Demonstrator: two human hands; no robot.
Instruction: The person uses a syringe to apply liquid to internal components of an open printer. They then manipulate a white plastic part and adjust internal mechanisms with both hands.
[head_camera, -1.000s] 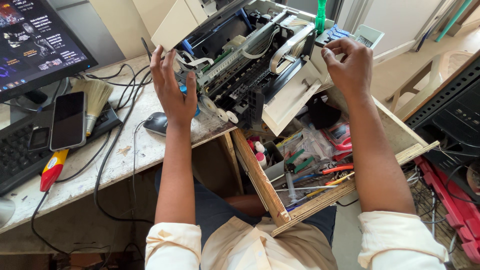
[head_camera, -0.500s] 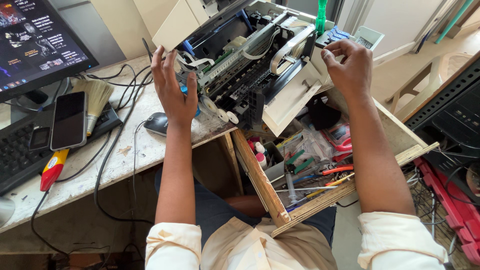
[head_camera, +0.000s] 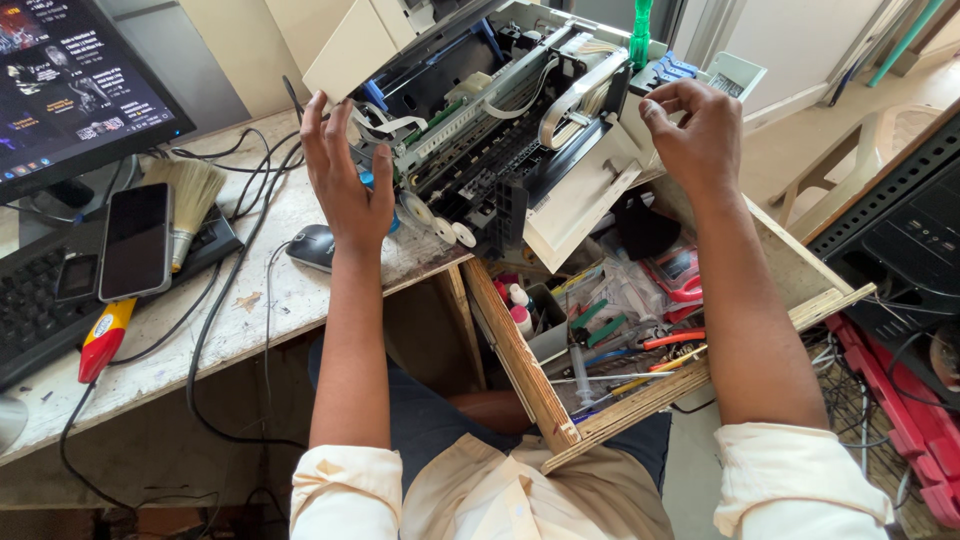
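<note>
We have one view only, from the camera worn on the head, looking steeply down and slightly forward over our own forearms. It sits close: the opened printer (head_camera: 500, 140) on the counter (head_camera: 260, 310) fills the upper middle, the open wooden drawer (head_camera: 520, 350) lies below right, and our lap shows at the bottom edge.

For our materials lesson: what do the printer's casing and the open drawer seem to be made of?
Printer casing: probably plastic, matte cream, smooth moulded panels. Drawer: wood, apparently unfinished, with pale grain and raw layered edges, possibly plywood.
</note>
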